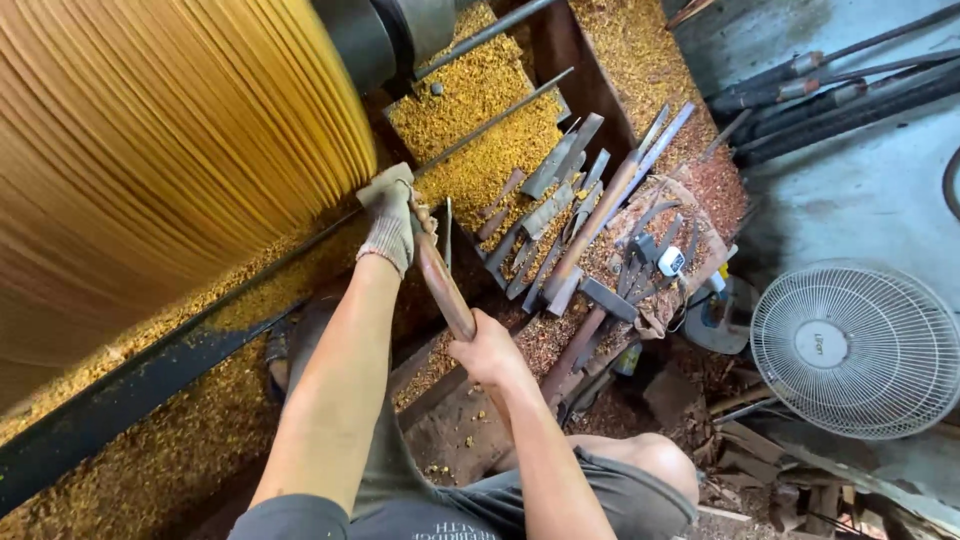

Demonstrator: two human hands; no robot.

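Note:
A large yellow wooden workpiece (pixel 150 150) spins on a lathe and fills the upper left. My left hand (pixel 392 215), in a grey knit glove, grips the front end of a long turning tool with a brown wooden handle (pixel 443 285), close to the workpiece's edge and over the dark metal tool rest bar (pixel 180 355). Bare, my right hand (pixel 487 350) clasps the rear of the same handle. My knee (pixel 650 460) shows below.
Yellow wood shavings (pixel 480 110) cover the lathe bed and floor. Several metal chisels and blades (pixel 570 220) lie in a tray to the right. A white floor fan (pixel 855 350) stands at right, and metal pipes (pixel 840 95) lie at upper right.

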